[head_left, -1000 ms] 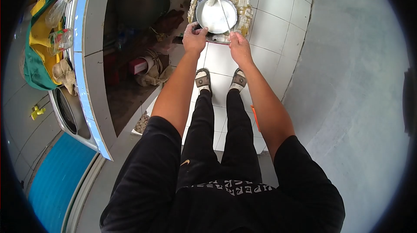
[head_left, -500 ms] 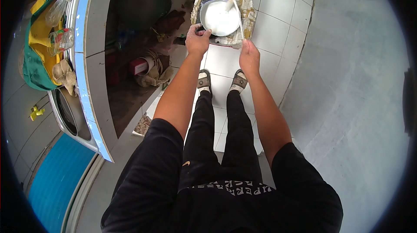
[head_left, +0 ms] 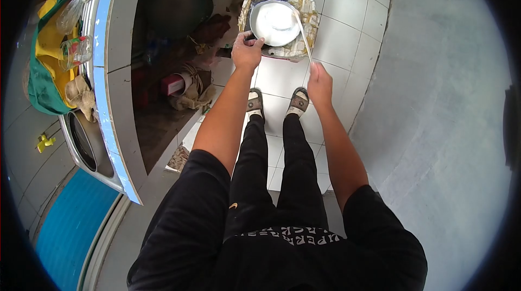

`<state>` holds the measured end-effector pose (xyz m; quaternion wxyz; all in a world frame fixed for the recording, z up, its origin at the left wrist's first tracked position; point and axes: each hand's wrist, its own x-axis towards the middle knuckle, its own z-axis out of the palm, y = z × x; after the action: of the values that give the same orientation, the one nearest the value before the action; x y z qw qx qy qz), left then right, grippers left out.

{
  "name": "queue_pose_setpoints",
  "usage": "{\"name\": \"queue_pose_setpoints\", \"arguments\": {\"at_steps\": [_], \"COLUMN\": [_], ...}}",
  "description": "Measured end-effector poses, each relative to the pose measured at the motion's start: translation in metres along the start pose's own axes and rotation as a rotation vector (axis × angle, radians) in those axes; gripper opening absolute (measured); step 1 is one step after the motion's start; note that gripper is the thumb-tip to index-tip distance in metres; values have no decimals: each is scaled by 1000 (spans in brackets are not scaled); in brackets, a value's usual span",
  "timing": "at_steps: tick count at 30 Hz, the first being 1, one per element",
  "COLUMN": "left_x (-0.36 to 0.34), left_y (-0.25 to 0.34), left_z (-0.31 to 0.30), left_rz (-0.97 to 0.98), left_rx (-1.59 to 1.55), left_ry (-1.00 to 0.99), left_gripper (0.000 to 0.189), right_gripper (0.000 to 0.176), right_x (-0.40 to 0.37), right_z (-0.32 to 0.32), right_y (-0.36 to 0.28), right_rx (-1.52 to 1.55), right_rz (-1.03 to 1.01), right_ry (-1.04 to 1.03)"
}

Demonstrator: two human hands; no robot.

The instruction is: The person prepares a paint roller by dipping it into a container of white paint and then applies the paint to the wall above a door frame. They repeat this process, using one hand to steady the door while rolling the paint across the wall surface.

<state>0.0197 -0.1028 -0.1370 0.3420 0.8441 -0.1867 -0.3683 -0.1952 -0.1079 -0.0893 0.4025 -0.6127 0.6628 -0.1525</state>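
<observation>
A round, light grey metal basin (head_left: 254, 32) holds a white, smooth-looking mixture (head_left: 275, 18). My left hand (head_left: 247, 50) is closed on the near-left rim of the basin, with white smears on its fingers. Wrapped round the lower end of a long, pale-handled stirring utensil (head_left: 304, 37) is my right hand (head_left: 321, 82). The utensil slants up and left over the basin's right rim; its far end reaches the white mixture and cannot be made out. Under the basin is a square stand (head_left: 308, 17) covered in worn, taped, paper-like material.
To the left runs a counter with a blue edge (head_left: 101, 36), bearing a glass jar (head_left: 76, 51), cloths and a steel sink (head_left: 103, 147). Shadowed items, including a red box (head_left: 172, 84), sit beneath it. A grey wall (head_left: 434, 101) closes the right side above white floor tiles (head_left: 344, 33).
My right hand has moved down and to the right with the utensil. The utensil's pale head, visible over the basin before, no longer shows clearly. My left hand stays on the rim.
</observation>
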Motion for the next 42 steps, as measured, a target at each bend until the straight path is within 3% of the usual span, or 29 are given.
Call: {"name": "queue_pose_setpoints", "arguments": {"at_steps": [1,3,4,6,10,12,16,21,27,30,33,36,42], "left_x": [2,2,2,2,-4,-2,-3,2,0,4,-1,2,-2], "left_y": [-4,-7,-6,-2,9,12,8,-2,12,1,11,7,14], "left_z": [2,2,2,0,-5,-7,-5,-2,-5,-5,-7,-5,-8], "left_rz": [14,30,23,24,-36,-38,-22,-2,-31,-60,-62,-72,-69], "left_rx": [-5,-5,-7,-10,11,43,50,18,88,21,-26,-26,18], "left_ry": [9,18,15,10,-33,-27,-15,9,-16,-29,-43,-33,-25], "left_gripper": [45,45,45,45,46,47,47,46,45,46,44,43,43], "right_gripper": [26,26,26,26,26,28,27,26,23,22,21,23,17], "right_x": [14,30,26,17,-27,-40,-14,32,-24,-40,-12,20,-3], "right_z": [13,48,52,55,35,19,-3,41,36,6,-9,11,51], "right_y": [5,14,4,-13,1,19,25,-7,1,21,24,5,-17], "right_rx": [3,189,192,165,26,101,-10,127,-20,-63,-129,53,-8], "right_rz": [1,-313,-314,-116,-181,-8,10,-178,-198,-42,-56,-208,-242], "right_ry": [1,126,130,-180,-187,-105,-74,40,-97,-61,-8,20,-112]}}
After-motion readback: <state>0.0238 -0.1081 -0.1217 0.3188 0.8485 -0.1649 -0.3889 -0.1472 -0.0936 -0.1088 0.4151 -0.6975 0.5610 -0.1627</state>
